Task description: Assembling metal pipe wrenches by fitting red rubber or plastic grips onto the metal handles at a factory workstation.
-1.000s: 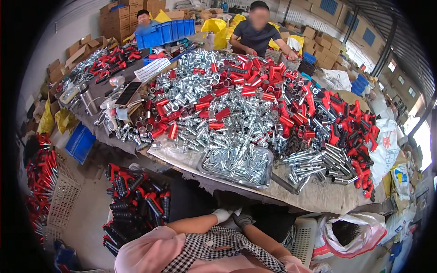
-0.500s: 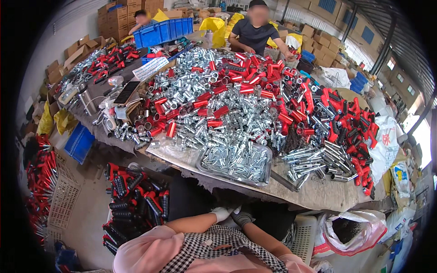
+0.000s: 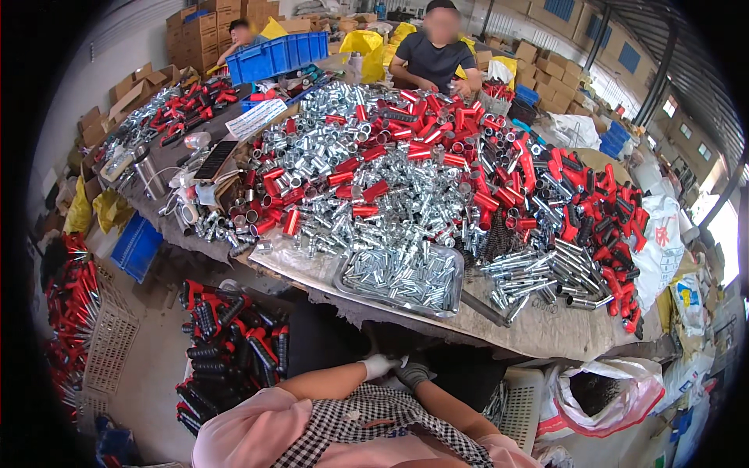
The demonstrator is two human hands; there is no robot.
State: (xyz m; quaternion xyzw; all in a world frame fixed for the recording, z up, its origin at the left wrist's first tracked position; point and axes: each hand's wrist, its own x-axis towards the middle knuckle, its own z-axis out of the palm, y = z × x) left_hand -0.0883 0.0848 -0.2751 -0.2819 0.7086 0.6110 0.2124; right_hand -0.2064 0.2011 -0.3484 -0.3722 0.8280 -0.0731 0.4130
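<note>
Bright daylight pours in from windows (image 3: 722,226) at three o'clock; metal parts (image 3: 406,187) glint, edges bend, corners black.

Blue crate (image 3: 278,54), cardboard boxes (image 3: 204,27), yellow sacks (image 3: 360,40) behind the table (image 3: 546,331)

Tray (image 3: 343,274) on table (image 3: 546,327) front edge; hands below.

A large warehouse hall with a grey concrete floor (image 3: 148,374). Brown cardboard boxes (image 3: 204,31) are stacked along the pale far wall (image 3: 117,47). Bright daylight enters through windows (image 3: 725,234) on the right side. The roof (image 3: 686,54) seems to be dark metal sheets, though the fisheye rim bends it.
</note>
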